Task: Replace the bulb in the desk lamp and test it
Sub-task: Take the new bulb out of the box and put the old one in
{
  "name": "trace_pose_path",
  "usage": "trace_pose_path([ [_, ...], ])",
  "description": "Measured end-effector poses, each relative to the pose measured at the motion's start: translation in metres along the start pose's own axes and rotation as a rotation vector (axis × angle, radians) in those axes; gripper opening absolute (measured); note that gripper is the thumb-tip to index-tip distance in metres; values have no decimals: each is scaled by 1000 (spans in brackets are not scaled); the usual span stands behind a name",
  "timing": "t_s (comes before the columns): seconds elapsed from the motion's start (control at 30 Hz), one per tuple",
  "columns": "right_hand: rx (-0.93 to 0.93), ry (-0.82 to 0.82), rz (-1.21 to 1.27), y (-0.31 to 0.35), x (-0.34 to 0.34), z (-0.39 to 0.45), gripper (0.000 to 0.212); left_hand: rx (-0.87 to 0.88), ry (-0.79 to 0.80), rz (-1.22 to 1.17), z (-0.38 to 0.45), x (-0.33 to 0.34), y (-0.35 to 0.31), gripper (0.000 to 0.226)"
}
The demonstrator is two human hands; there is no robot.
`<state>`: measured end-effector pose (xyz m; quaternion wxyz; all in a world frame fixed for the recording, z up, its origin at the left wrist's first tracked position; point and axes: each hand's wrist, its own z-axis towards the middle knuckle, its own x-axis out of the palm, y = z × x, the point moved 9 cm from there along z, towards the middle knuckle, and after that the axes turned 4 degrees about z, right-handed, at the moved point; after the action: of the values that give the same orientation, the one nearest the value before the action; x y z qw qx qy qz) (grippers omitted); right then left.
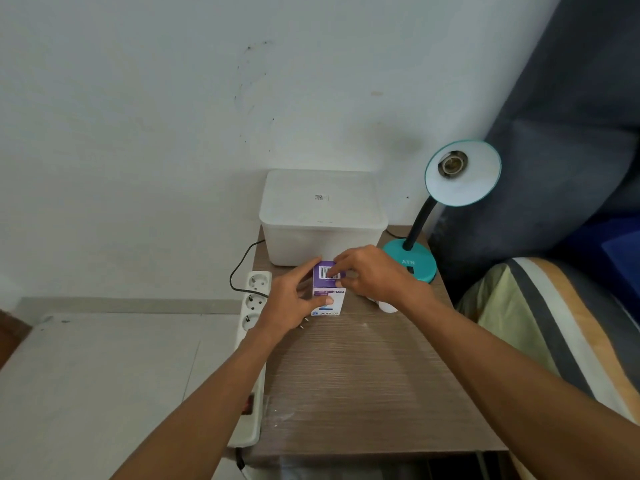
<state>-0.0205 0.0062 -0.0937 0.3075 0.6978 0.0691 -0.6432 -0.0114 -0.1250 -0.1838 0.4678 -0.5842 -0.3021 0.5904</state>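
Note:
A small purple and white bulb box (328, 293) stands on the wooden table (363, 375). My left hand (291, 299) grips its left side, thumb on the front. My right hand (374, 271) pinches the purple top flap with the barcode. A teal desk lamp (462, 173) stands at the table's back right, shade turned toward me, its socket (452, 163) with no bulb in it. A white bulb (387, 306) lies partly hidden under my right wrist. The lamp's plug prongs (304, 323) show below my left hand.
A white lidded plastic box (322, 216) sits at the back of the table against the wall. A white power strip (252, 358) with a red switch lies along the table's left edge. A dark sofa and striped cushion (554, 323) crowd the right side.

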Motion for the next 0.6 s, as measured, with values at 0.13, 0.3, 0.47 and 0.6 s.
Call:
trace_pose_path([
  [0.13,-17,45,-30,-4,6,4,40,9,5,-2,1,0,-1,88],
  [0.3,-77,74,-116,1,7,8,39,19,15,-1,2,2,1,88],
  [0.47,-131,112,-193,12,7,13,42,20,17,0,4,2,4,92],
  [0.6,-185,144,-282,21,8,15,39,-1,12,-29,4,4,7,92],
])
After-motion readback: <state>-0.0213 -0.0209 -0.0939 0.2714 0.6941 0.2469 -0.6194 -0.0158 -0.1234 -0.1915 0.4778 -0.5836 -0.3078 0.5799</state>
